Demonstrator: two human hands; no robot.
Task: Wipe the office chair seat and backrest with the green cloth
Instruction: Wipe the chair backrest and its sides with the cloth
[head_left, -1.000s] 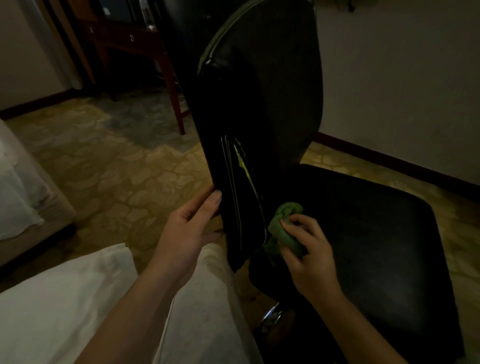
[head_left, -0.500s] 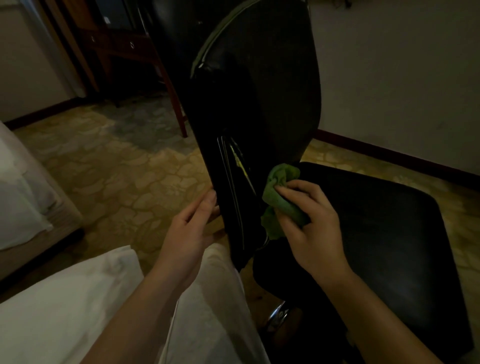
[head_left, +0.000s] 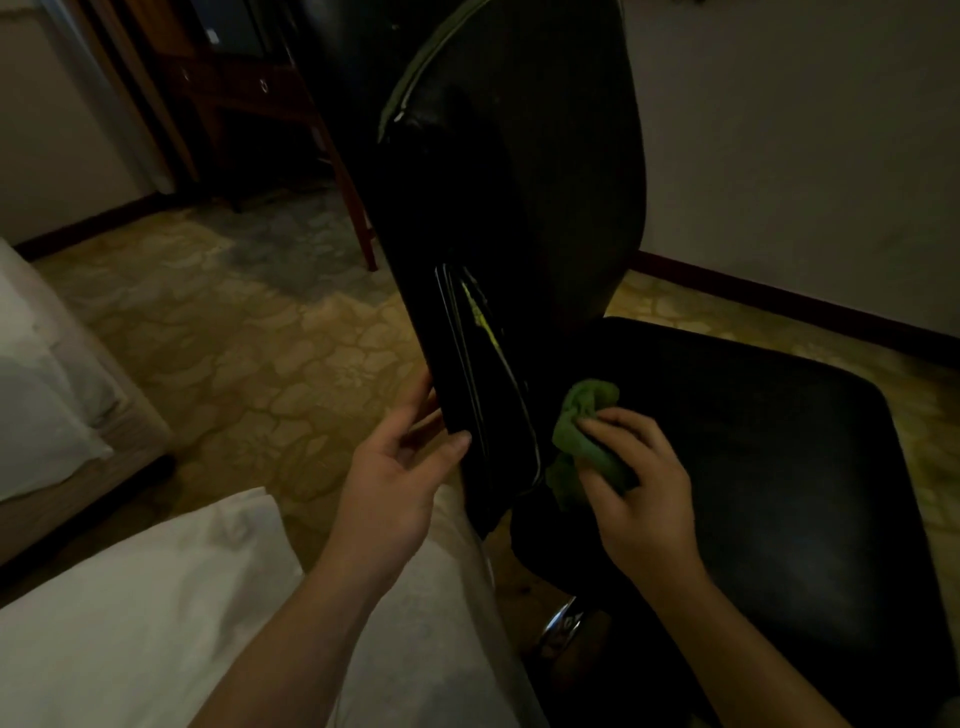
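Observation:
A black office chair stands in front of me, its tall backrest (head_left: 519, 208) seen nearly edge-on and its wide seat (head_left: 753, 467) to the right. My left hand (head_left: 400, 467) holds the backrest's lower rear edge, thumb on the side, fingers behind. My right hand (head_left: 639, 488) is shut on a bunched green cloth (head_left: 582, 431), which presses against the bottom of the backrest's front where it meets the seat.
A chrome chair base (head_left: 561, 618) shows under the seat. White bedding (head_left: 130, 623) lies at the bottom left and a bed corner (head_left: 62, 415) at the left. A wooden desk (head_left: 260, 104) stands behind the chair; a wall with dark skirting (head_left: 779, 296) runs right. Patterned carpet (head_left: 234, 338) covers the floor.
My right hand went up the backrest with the cloth, then came back down to its base. My left hand now grips the backrest's edge more firmly.

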